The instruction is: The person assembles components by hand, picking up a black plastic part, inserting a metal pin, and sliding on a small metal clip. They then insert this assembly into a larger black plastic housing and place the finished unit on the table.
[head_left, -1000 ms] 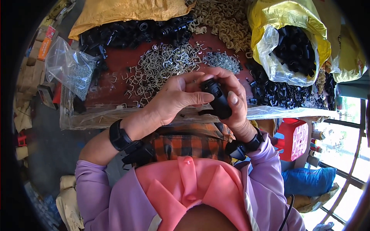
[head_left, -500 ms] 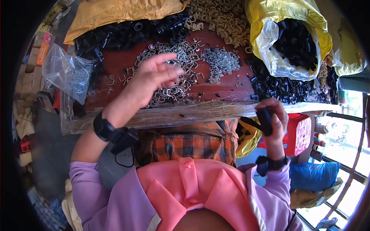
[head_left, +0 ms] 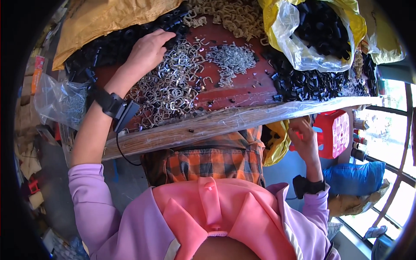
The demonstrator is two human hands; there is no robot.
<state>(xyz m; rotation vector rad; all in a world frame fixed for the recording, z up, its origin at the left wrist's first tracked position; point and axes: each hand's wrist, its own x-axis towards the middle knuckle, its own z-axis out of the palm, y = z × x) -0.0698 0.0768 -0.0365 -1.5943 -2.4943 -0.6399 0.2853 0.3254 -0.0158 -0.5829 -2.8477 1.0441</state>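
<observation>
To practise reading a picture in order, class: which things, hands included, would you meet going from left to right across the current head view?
Clear plastic bag → left hand → pile of small shiny pieces → lower yellow bag → right hand → red plastic stool → window.

An assembly workshop: the red worktop [head_left: 251, 92] carries loose heaps of U-shaped metal pieces [head_left: 171, 86] and black parts [head_left: 104, 51], with an open yellow sack [head_left: 270, 19] at upper right and a barred window [head_left: 381, 130] at the right edge.
</observation>
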